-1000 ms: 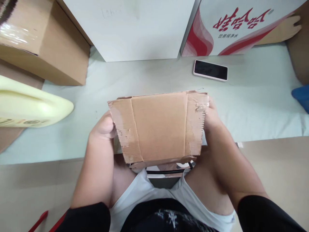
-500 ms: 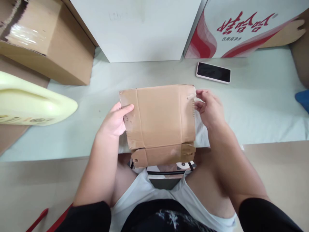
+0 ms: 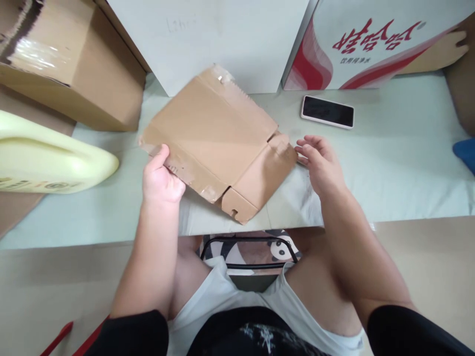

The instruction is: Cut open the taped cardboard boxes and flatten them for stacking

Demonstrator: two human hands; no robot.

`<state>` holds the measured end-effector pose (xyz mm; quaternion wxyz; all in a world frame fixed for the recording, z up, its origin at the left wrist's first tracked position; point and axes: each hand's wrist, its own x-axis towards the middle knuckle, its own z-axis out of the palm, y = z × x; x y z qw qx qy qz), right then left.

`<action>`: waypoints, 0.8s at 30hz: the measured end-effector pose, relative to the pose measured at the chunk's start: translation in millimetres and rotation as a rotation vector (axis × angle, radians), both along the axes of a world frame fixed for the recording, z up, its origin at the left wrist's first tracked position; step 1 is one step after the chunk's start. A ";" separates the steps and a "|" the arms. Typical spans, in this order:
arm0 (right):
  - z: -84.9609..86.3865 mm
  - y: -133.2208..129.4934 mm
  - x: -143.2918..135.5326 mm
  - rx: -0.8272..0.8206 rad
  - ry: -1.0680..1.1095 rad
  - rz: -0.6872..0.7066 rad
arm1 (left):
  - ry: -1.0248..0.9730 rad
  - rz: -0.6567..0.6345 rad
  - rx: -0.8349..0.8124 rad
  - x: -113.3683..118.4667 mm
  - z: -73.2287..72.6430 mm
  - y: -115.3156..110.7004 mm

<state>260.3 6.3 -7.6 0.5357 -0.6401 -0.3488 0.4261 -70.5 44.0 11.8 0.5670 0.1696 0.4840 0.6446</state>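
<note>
Head: cardboard near table edge

- My top: black, short sleeves ending near the elbows.
- White print on its front: jagged, branching strokes, can't read it from up here.
- My shorts: white, loose legs, greyish mark by right hem, too small to make out.
- Left hand, right hand: bare, forearms too.

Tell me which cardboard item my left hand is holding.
The brown, ragged-edged cardboard piece, gripped along its edge by your left hand. The brown carton, white box and red-and-white box stand untouched by either hand.
</note>
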 end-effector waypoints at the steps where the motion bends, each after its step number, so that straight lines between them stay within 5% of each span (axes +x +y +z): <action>1: -2.1 0.4 0.4 0.006 0.027 0.004 | -0.015 0.037 0.014 0.5 1.3 0.4; 5: -2.7 -0.1 -3.3 0.015 0.154 0.078 | -0.066 0.084 0.009 5.2 4.0 2.8; 10: 12.2 -9.4 -13.5 -0.037 0.293 0.424 | -0.165 0.132 0.033 11.3 10.7 2.0; 14: 27.1 -20.9 -14.1 -0.014 0.308 0.528 | -0.153 0.017 0.086 16.9 17.2 -4.8; 17: 43.7 -28.0 1.1 0.084 0.323 0.318 | -0.194 -0.124 0.142 20.7 21.3 -7.6; 24: 102.9 -49.7 84.2 0.396 0.264 -0.608 | -0.216 -0.088 -0.084 24.8 34.2 -1.4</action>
